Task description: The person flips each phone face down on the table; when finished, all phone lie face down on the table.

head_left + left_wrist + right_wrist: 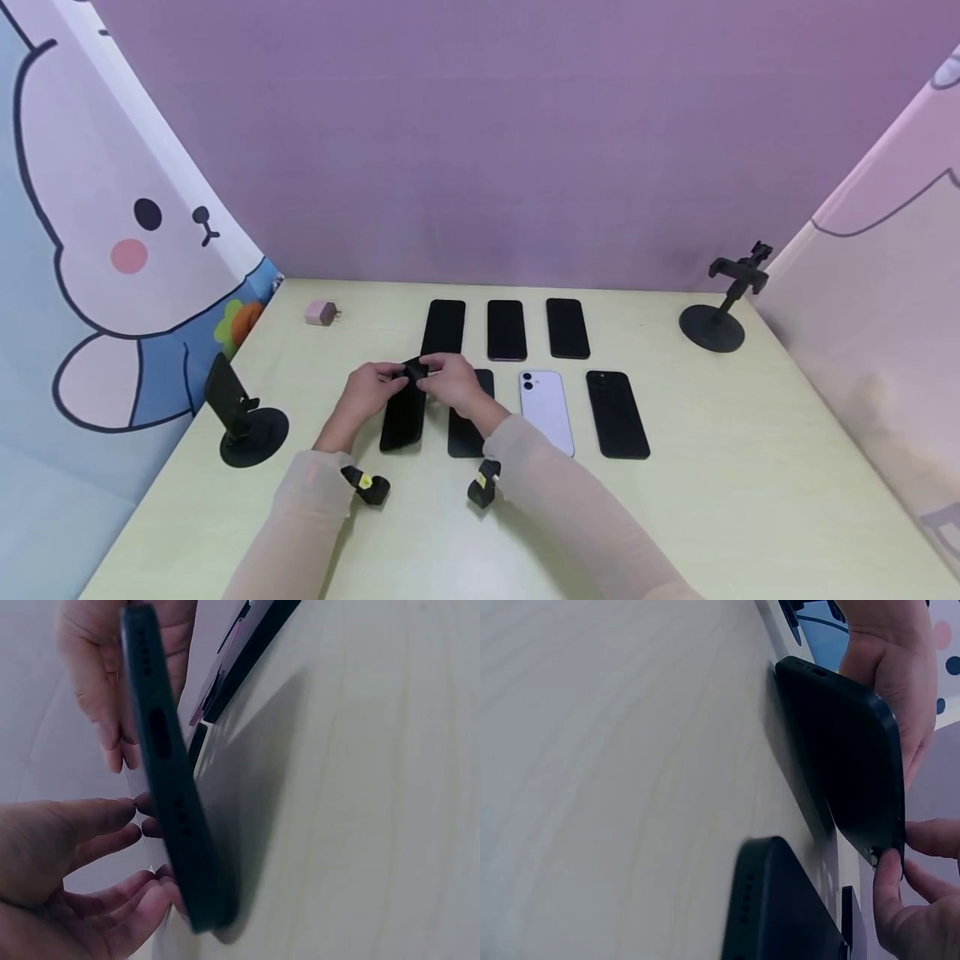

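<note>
A black smartphone (403, 421) is tilted up off the table, its far end raised between both hands. My left hand (363, 392) pinches its far left edge, while my right hand (453, 383) pinches the far right corner. In the left wrist view, the phone's bottom edge (169, 772) shows a charging port and speaker holes, with left fingertips at its side. The right thumb (887, 877) presses on the corner in the right wrist view. Another dark phone (467, 433) lies partly hidden beneath the right hand and wrist.
Farther back lie three dark phones (507, 331) in a row. To the right are a white phone (546, 408) and a black phone (617, 414). A pink charger plug (321, 312) sits back left; black stands (253, 433) occupy the left edge and back right.
</note>
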Available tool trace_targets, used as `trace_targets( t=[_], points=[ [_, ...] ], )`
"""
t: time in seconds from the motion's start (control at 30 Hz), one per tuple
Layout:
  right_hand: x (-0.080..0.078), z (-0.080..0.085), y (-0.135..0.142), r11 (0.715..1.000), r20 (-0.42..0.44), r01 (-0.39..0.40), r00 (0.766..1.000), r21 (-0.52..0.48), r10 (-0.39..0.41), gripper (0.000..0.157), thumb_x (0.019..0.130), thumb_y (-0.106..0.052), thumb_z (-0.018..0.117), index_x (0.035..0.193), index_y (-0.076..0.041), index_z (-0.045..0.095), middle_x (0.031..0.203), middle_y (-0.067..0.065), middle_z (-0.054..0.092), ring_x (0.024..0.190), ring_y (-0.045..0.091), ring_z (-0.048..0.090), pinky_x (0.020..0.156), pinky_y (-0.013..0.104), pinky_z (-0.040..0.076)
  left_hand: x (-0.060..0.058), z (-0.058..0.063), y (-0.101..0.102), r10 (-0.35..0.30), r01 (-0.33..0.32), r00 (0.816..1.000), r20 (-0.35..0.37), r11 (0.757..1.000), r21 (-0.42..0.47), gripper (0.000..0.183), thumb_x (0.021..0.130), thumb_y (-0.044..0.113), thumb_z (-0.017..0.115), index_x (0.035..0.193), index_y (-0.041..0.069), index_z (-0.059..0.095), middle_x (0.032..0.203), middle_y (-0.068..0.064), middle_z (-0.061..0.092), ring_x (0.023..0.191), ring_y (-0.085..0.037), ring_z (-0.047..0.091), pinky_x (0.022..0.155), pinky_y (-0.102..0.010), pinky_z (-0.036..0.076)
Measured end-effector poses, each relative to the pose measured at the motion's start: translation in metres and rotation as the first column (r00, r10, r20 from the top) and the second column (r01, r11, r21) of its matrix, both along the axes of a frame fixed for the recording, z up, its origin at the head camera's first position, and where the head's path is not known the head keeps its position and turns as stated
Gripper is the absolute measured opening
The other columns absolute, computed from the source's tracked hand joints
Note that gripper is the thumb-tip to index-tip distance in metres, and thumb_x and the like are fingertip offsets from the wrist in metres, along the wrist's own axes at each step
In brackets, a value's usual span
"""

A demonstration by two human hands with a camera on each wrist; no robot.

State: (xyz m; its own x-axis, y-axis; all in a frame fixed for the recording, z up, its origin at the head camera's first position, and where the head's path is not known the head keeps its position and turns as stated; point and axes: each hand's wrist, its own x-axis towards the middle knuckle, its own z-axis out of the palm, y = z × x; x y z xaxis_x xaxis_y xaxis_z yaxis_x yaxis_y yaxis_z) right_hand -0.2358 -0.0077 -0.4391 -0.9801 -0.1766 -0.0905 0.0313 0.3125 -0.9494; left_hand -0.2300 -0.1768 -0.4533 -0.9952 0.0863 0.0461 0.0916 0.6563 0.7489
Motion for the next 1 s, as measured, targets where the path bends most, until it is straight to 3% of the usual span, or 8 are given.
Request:
trace_targets(
  t=[0.2,0.47,0.73,0.9,1.0],
  points=[
    [-0.003,-0.001,0.003,0.995,-0.010,-0.001,1.000,-0.098,0.000,0.035,0.084,0.003,0.071,0.119,0.001,0.068,0.107,0.011,0.066,0.093,0.020,0.065,0.071,0.026,0.053,0.003,0.006,0.007,0.013,-0.012,1.000,-0.006,1.000,0.024,0.035,0.092,0.017,0.067,0.120,-0.004,0.067,0.106,-0.019,0.069,0.099,-0.033,0.066,0.079,-0.043,0.052],
    [-0.001,0.005,0.005,0.965,0.008,-0.050,0.999,-0.259,0.054,0.034,0.090,0.008,0.063,0.123,0.008,0.062,0.110,0.019,0.066,0.094,0.023,0.065,0.077,0.029,0.054,0.003,0.006,0.009,0.035,-0.040,0.999,0.028,0.978,0.207,0.035,0.094,0.019,0.067,0.124,0.001,0.066,0.114,-0.017,0.067,0.094,-0.025,0.067,0.069,-0.027,0.054],
    [-0.005,0.002,0.004,0.948,0.013,-0.043,0.999,-0.316,0.049,0.034,0.089,0.010,0.062,0.123,0.010,0.061,0.109,0.019,0.065,0.094,0.022,0.065,0.080,0.029,0.053,0.004,0.003,0.013,0.018,-0.062,0.995,0.099,0.887,0.457,0.037,0.096,0.011,0.063,0.129,-0.005,0.060,0.120,-0.024,0.062,0.091,-0.020,0.066,0.076,-0.039,0.056],
    [-0.006,0.002,0.003,0.943,0.000,-0.043,0.999,-0.331,0.045,0.034,0.088,0.012,0.060,0.122,0.010,0.061,0.107,0.018,0.065,0.091,0.019,0.064,0.080,0.028,0.053,0.004,0.002,0.014,0.004,-0.077,0.992,0.126,0.813,0.577,0.038,0.097,0.009,0.061,0.131,-0.008,0.057,0.108,-0.021,0.066,0.086,-0.022,0.067,0.079,-0.044,0.055],
    [-0.005,0.003,0.003,0.942,-0.004,-0.043,0.999,-0.332,0.044,0.035,0.088,0.013,0.060,0.122,0.010,0.061,0.107,0.017,0.065,0.089,0.017,0.064,0.079,0.028,0.054,0.004,0.002,0.014,0.005,-0.084,0.991,0.131,0.795,0.601,0.037,0.097,0.007,0.060,0.131,-0.008,0.056,0.101,-0.018,0.067,0.083,-0.022,0.067,0.078,-0.042,0.055]
  ],
)
